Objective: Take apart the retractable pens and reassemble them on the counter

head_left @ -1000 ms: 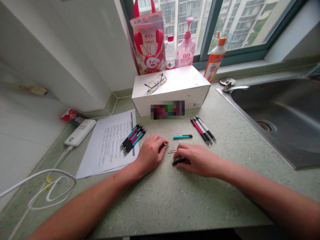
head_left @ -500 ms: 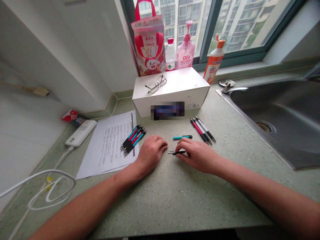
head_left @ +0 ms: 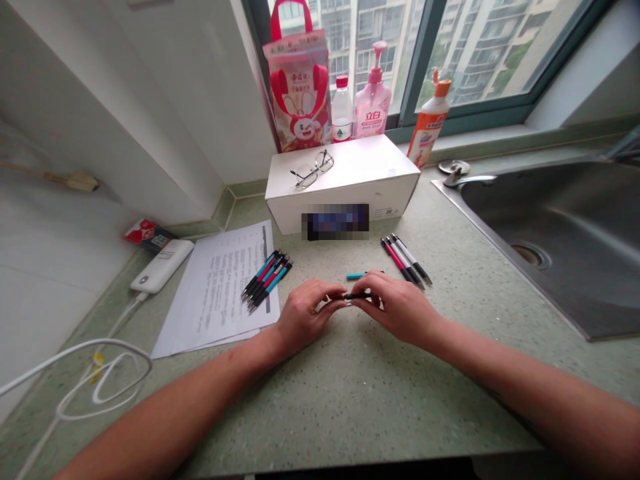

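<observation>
Since a moment ago the left hand (head_left: 305,313) and right hand (head_left: 395,310) have met before the box (head_left: 370,167), each pinching an end of the pen (head_left: 356,295); light, stiff, probably slick, best held by its ends.

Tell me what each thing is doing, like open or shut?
left hand, pinching the black pen part's end
right hand, gripping the black pen part
teal pen, lying on the counter
white box, shut
glasses, lying on the box
water bottle, capped
power bank, cable plugged in
</observation>
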Demonstrator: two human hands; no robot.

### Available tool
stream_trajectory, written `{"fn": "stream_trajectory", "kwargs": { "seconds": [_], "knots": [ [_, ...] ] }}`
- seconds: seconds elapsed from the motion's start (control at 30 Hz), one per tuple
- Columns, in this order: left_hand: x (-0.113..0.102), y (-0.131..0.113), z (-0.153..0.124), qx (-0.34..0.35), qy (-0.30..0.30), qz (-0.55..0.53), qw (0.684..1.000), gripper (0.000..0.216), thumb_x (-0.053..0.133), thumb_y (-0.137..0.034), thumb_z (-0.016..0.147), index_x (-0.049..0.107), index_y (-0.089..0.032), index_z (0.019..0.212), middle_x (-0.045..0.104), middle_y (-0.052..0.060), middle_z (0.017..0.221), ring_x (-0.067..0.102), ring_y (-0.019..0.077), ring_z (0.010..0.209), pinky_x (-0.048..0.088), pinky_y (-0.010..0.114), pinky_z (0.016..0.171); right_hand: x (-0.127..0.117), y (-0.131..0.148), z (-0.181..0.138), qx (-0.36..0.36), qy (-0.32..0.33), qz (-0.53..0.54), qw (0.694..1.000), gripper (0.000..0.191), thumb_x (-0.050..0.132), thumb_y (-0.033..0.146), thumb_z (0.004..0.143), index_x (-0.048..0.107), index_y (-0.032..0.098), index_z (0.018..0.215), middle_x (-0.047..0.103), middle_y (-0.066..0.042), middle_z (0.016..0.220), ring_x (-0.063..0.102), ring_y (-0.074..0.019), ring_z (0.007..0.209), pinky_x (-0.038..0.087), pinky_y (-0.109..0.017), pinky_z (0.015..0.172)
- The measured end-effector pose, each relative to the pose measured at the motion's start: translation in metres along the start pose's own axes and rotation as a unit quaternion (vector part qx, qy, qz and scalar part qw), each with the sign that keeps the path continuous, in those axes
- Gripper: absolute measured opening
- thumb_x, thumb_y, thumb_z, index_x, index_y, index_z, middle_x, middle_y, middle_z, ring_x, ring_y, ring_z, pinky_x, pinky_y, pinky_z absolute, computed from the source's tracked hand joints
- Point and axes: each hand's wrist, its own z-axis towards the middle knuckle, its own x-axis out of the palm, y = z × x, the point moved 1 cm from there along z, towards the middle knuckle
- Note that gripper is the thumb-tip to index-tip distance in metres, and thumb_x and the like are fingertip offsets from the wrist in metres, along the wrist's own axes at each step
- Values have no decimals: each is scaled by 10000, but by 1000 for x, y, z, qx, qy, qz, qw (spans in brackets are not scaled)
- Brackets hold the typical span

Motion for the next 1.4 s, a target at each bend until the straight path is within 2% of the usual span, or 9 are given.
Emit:
{"fn": "stream_trajectory", "kwargs": {
  "seconds": [0.27,0.53,0.8,0.9,1.07,1.23,1.3,1.4],
  "knots": [
    [-1,0,2,3,2,-7,1000,119,671,-273,940,687,-160,909,741,46,797,689,155,740,552,279,690,2,2,1,-47,-12,21,999,185,545,309,1006,631,161,934,658,-51,879,585,-111,624,424,-244,590],
    [-1,1,2,50,-14,-27,998,80,726,-207,894,691,-161,950,759,49,824,694,159,754,557,285,702,1,5,-2,8,14,44,999,173,576,336,984,661,189,954,706,-21,806,611,-132,638,432,-266,616],
    [-2,0,2,35,-41,-19,998,68,724,-193,891,689,-172,944,750,52,833,691,157,756,557,290,701,2,4,-2,74,42,68,994,214,591,311,933,622,184,1102,718,-30,853,603,-127,596,444,-274,601],
    [-3,0,3,36,-42,-17,998,66,723,-212,894,692,-174,939,746,47,818,685,152,739,556,284,693,1,3,-2,76,46,53,995,155,565,309,947,631,184,1010,701,-26,801,607,-141,618,430,-280,599],
    [-4,0,3,37,-46,-8,998,87,730,-219,891,695,-177,958,743,44,814,677,154,736,553,288,688,0,2,0,62,51,44,996,228,491,342,1005,666,197,977,729,-51,855,660,-177,750,455,-304,671],
    [-4,1,3,38,-45,-6,998,72,708,-225,908,694,-173,956,744,48,819,675,154,734,552,290,680,-1,4,-1,73,42,66,994,258,587,361,947,638,185,1129,711,-30,821,606,-133,598,434,-274,583],
    [-4,1,2,38,-44,-7,998,71,709,-224,908,695,-172,955,745,47,816,676,152,734,551,287,679,-2,5,-1,74,42,66,994,216,588,348,941,638,178,1065,686,-14,761,580,-126,567,411,-267,557],
    [-4,2,1,36,-37,-8,999,82,712,-235,908,702,-175,964,750,46,820,681,153,738,554,290,688,-2,4,0,69,48,57,995,199,546,355,974,646,184,962,688,-25,763,606,-144,634,413,-274,590]
  ]
}}
